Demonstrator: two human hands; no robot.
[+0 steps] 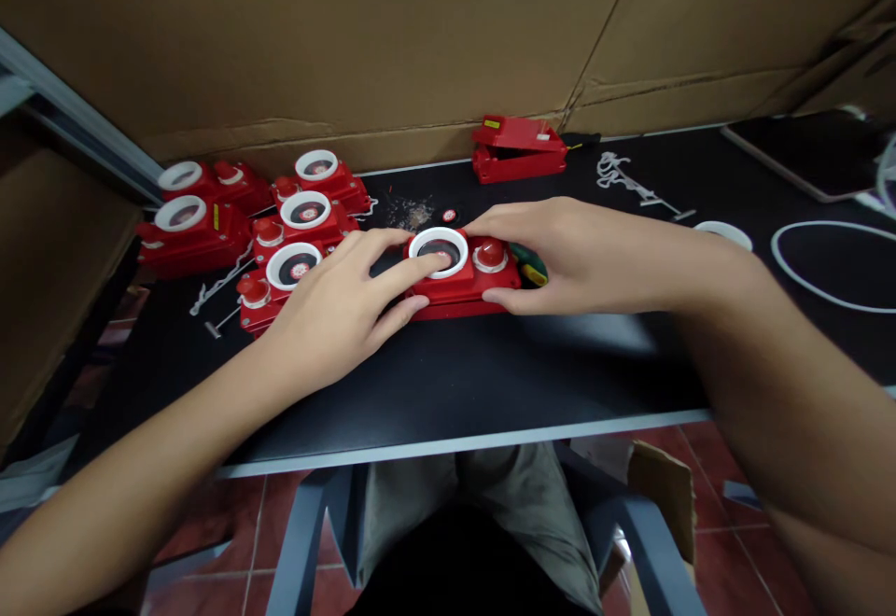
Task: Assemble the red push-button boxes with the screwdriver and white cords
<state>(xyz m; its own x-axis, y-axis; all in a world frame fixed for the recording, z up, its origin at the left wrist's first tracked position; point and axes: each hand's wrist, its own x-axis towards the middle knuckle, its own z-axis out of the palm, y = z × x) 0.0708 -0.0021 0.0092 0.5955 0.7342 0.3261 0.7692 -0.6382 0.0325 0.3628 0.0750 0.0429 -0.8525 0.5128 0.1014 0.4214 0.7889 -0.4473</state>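
A red plastic device (463, 287) with a white ring (439, 251) and a red round button lies on the black table (448, 383) in front of me. My left hand (343, 303) rests on its left end, the index finger lying inside the white ring. My right hand (567, 257) holds its right end, thumb at the front edge and fingers over the back. A green and yellow tool (530, 266) lies partly hidden under my right hand.
Several finished red devices (280, 224) are grouped at the left rear. One open red device (518, 149) stands by the cardboard wall. White rings (833, 261), white cord scraps (623, 177) and a dark tablet (812, 154) lie at the right.
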